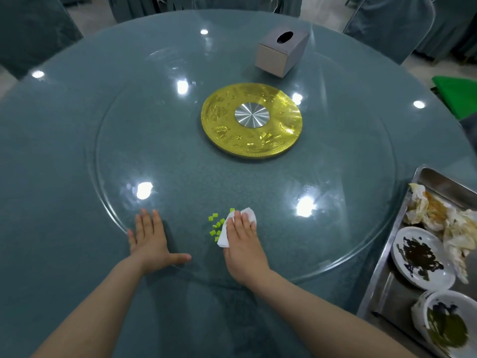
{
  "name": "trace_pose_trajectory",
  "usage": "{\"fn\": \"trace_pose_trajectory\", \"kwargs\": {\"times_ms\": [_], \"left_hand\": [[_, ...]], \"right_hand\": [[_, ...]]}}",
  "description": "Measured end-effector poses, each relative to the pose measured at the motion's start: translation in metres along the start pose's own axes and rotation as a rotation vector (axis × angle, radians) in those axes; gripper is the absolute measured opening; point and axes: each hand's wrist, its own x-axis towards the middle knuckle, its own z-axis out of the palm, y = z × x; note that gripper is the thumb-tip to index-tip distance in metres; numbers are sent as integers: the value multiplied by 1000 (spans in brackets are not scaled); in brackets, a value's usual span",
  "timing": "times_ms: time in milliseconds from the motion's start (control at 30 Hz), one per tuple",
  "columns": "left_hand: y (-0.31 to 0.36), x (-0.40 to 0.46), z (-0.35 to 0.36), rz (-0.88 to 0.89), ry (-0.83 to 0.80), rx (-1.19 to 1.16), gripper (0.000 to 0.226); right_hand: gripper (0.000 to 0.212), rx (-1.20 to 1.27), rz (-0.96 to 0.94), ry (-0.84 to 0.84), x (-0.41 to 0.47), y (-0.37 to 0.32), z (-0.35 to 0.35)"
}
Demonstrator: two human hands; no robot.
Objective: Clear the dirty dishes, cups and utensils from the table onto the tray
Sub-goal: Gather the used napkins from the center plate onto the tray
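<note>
pressing one white napkin (pixel 236 229) flat, right hand (pixel 244 244) spread, left hand (pixel 149 239) spread, roughly ten green bits (pixel 216 226), two dishes (pixel 422 257)

The worktop (pixel 77 140) is grey-blue, the round plate (pixel 281 140) golden with embossed patterns, the small cubes (pixel 216 226) bright green, the napkin (pixel 224 237) white.

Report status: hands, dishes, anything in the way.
Left hand flat on glass turntable, right hand pressing white napkin against green bits. Dirty dishes on tray. Nothing blocking.
</note>
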Motion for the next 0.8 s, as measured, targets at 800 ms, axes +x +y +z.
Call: {"fn": "trace_pose_trajectory", "kwargs": {"times_ms": [800], "left_hand": [[22,-14,13,-16,-25,-24,150]], "right_hand": [[47,172,-232,-86,37,4,-23]]}}
